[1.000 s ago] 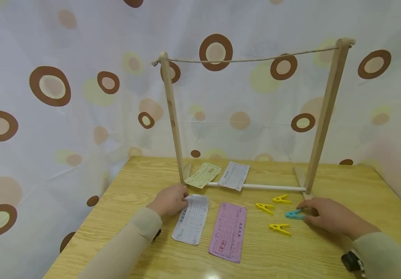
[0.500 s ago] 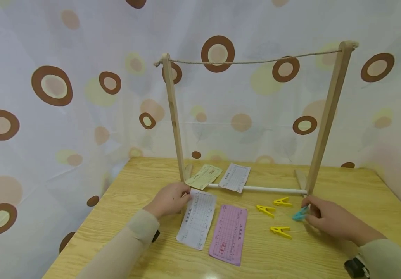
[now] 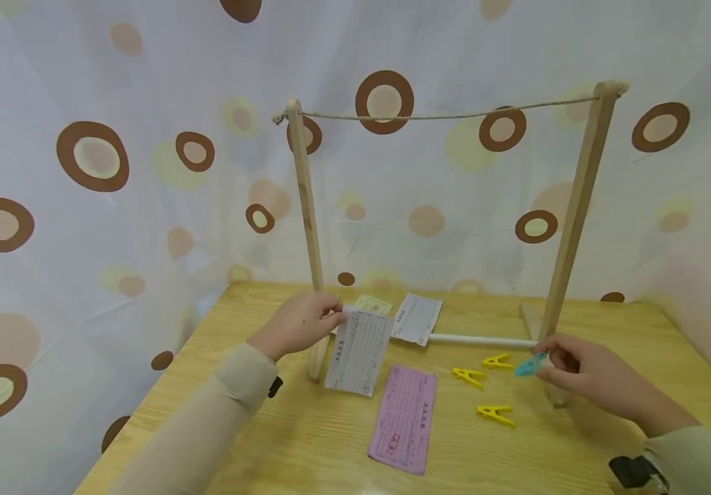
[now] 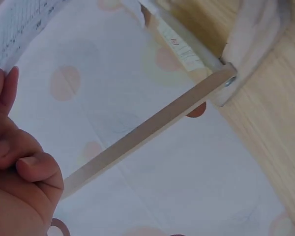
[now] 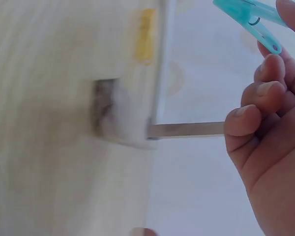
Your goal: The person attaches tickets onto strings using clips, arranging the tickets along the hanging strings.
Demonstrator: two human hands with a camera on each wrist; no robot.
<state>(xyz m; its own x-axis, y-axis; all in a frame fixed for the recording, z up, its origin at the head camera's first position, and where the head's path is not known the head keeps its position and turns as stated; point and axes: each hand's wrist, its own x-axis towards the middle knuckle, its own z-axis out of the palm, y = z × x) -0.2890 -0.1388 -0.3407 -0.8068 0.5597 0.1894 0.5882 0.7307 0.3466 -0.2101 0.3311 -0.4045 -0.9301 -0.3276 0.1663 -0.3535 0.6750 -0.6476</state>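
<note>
My left hand (image 3: pixel 298 322) pinches a white printed slip (image 3: pixel 358 352) by its top left corner and holds it off the table, hanging down. In the left wrist view the slip (image 4: pixel 19 29) shows at the upper left, past the fingertips. With thumb and fingers my right hand (image 3: pixel 597 377) holds a blue clothespin (image 3: pixel 530 365), raised beside the rack's right post. The right wrist view shows the clothespin (image 5: pixel 250 19) pinched at its handle ends. A pink slip (image 3: pixel 403 419) lies on the table between the hands. Several yellow clothespins, one of them nearest the front (image 3: pixel 496 414), lie right of it.
A wooden rack has a left post (image 3: pixel 307 199), a right post (image 3: pixel 581 206) and a string (image 3: pixel 430 117) tied between their tops. Behind its white bottom bar (image 3: pixel 485 341) rest another white slip (image 3: pixel 417 318) and a yellow slip (image 3: pixel 374 304), partly hidden. A patterned curtain hangs behind.
My left hand has lifted the white slip up off the table, and it now covers part of the yellow slip. My right hand has picked up the blue clothespin and turned it.
</note>
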